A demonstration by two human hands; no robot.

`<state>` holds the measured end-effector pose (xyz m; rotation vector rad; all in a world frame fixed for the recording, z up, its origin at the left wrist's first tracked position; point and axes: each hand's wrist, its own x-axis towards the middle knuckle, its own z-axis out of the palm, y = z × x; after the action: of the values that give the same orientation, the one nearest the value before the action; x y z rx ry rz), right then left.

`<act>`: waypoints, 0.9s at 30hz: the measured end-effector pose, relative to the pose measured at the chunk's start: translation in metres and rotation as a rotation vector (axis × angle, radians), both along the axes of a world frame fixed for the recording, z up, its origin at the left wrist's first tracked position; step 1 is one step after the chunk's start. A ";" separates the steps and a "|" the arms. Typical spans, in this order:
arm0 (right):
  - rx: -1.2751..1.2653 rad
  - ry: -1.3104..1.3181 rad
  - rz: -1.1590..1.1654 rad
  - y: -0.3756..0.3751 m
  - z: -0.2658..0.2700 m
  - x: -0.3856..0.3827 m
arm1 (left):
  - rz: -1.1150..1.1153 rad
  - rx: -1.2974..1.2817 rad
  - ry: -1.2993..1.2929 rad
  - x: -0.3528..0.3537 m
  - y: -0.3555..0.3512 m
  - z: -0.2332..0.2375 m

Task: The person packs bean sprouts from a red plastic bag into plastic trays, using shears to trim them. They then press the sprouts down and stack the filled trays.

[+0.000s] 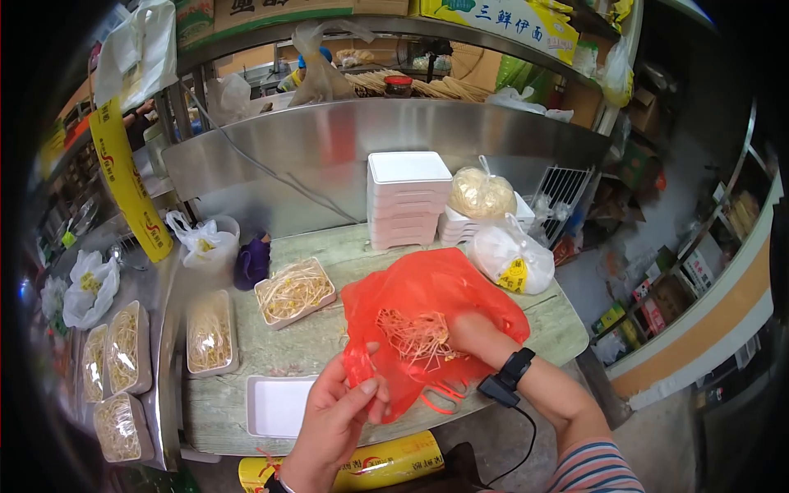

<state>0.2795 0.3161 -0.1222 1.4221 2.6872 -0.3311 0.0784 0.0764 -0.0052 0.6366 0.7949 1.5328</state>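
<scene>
A red plastic bag (431,283) lies spread on the table with its mouth open, and a heap of bean sprouts (413,335) shows inside. My left hand (343,407) pinches the bag's near left edge between thumb and fingers. Inside the bag, my right hand (475,335) reaches in at the right side of the sprouts; its fingertips are hidden there. Left of my left hand is a bare white tray (279,407). Beyond it sits a tray of bean sprouts (294,292) without visible wrap. Red-handled scissors (444,398) lie partly under the bag's near edge.
Wrapped trays of sprouts (211,333) stand at the left, several on the metal side surface. A stack of white trays (408,197) is at the back, beside a tied white bag (511,255). A yellow film roll (394,462) lies at the near edge. A purple object (253,261) stands back left.
</scene>
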 end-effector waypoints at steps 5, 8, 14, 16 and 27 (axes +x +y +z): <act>-0.442 0.140 -0.016 0.047 -0.007 0.010 | 0.115 -0.059 0.565 -0.042 -0.008 0.009; -0.357 0.049 -0.012 0.030 0.074 0.000 | 0.413 0.138 1.387 -0.038 -0.002 0.037; -0.605 0.456 -0.013 0.042 0.081 0.003 | -0.368 0.360 1.275 0.030 0.059 0.049; -0.639 0.429 0.003 0.042 0.092 0.005 | -0.525 0.083 1.526 0.029 0.108 0.015; -1.047 0.650 0.269 0.055 0.092 0.015 | -0.194 0.206 1.077 -0.019 0.157 -0.050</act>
<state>0.2943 0.3712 -0.0304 0.6615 2.2730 -2.0407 0.0590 0.2336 -0.0550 1.6990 1.3103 1.0246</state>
